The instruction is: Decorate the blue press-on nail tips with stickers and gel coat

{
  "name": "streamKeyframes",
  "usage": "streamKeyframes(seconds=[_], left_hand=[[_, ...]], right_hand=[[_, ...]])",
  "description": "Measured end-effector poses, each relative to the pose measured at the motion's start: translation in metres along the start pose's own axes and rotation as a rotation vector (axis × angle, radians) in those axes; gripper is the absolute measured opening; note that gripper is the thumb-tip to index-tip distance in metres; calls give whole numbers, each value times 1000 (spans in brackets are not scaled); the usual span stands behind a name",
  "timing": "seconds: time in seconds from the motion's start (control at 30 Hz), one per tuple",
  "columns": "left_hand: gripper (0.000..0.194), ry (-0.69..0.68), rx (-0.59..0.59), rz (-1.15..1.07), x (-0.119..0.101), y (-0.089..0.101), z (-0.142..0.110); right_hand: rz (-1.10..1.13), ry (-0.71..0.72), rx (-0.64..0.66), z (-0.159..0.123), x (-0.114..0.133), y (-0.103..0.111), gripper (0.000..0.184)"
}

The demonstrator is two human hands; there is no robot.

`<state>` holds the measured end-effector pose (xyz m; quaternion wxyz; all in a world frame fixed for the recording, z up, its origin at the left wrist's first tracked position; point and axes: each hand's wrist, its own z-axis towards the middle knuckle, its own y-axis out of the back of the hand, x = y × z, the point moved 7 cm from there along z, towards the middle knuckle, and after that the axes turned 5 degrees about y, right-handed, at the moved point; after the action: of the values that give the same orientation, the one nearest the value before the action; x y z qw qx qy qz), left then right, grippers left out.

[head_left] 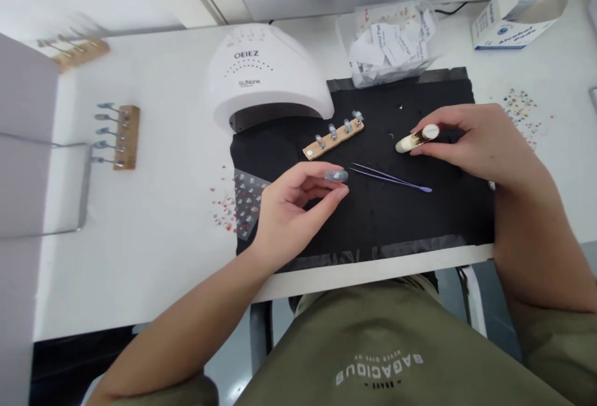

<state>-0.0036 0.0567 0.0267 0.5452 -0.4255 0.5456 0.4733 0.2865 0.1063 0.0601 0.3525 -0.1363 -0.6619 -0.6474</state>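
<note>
My left hand (298, 201) is closed over the black mat (448, 207), its index finger and thumb near each other at a grey-blue false nail (336, 176) with a pale decoration. Whether the thumb touches the nail, I cannot tell. To the right, my right hand (480, 138) grips a small cream-coloured bottle with a gold collar (410, 142), held tilted between thumb and fingers. Purple tweezers (396, 180) lie on the mat between the hands. Behind my left hand, a wooden nail stand (334, 140) carries several similar false nails, with a bare white spot at its left end.
A white nail lamp (275, 73) stands at the back left. Behind the mat are a clear bin of alcohol pads (389, 45) and an open box (517, 20). Another nail stand (127, 138) is at left. Small decorations (226, 210) lie scattered on both sides, beside a decoration sheet (249, 198).
</note>
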Motion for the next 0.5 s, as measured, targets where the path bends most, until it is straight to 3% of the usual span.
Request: streamKeyframes(seconds=[0.2, 0.33, 0.5], left_hand=[[32, -27, -36, -21, 0, -1, -3], [43, -6, -3, -107, 5, -8, -5], [46, -42, 24, -173, 5, -14, -6]], right_hand=[[447, 32, -16, -8, 41, -34, 23], [460, 104, 33, -13, 64, -51, 19], [466, 111, 41, -17, 70, -54, 15]])
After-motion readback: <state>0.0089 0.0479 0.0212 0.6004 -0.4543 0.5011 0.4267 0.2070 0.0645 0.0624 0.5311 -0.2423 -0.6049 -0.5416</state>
